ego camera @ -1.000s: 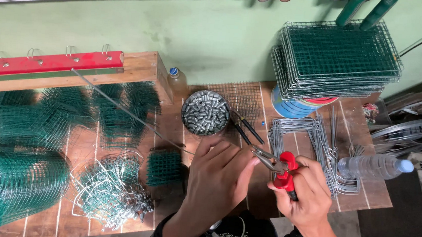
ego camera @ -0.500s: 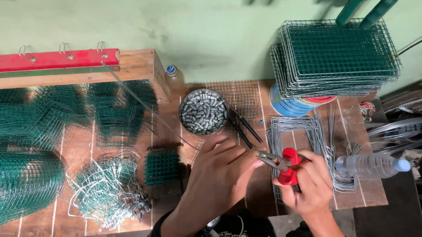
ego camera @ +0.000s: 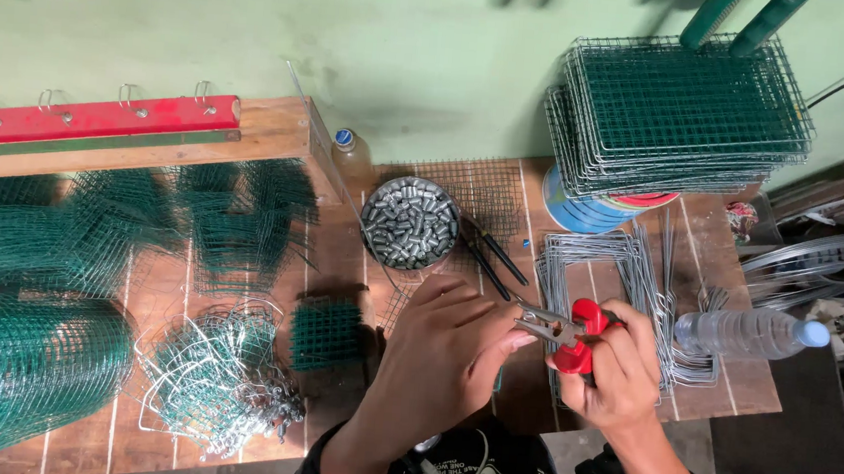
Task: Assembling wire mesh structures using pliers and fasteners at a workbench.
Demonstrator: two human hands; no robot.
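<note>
- My right hand (ego camera: 612,367) is clamped around the red handles of a pair of metal-nosed pliers (ego camera: 565,334), their nose pointing toward my left hand (ego camera: 443,354).
- My left hand sits just beside the plier nose, its fingers curled together as if pinching something small; I cannot tell what, if anything, they hold.
- I judge this a clipping step: a small piece is being fed to the plier nose, so the next move calls for a steady line-up before any squeeze.
- Just beyond my left hand stands a round tin of small silver metal clips (ego camera: 409,222); beside my right hand lie bent grey wire frames (ego camera: 630,273) on the wooden tabletop (ego camera: 341,251).
- Further beyond my right hand is a stack of green wire-mesh panels (ego camera: 683,112).
- The spot where nose and fingers meet is hidden, and the green mesh roll (ego camera: 10,375) is cut off at the edge.
</note>
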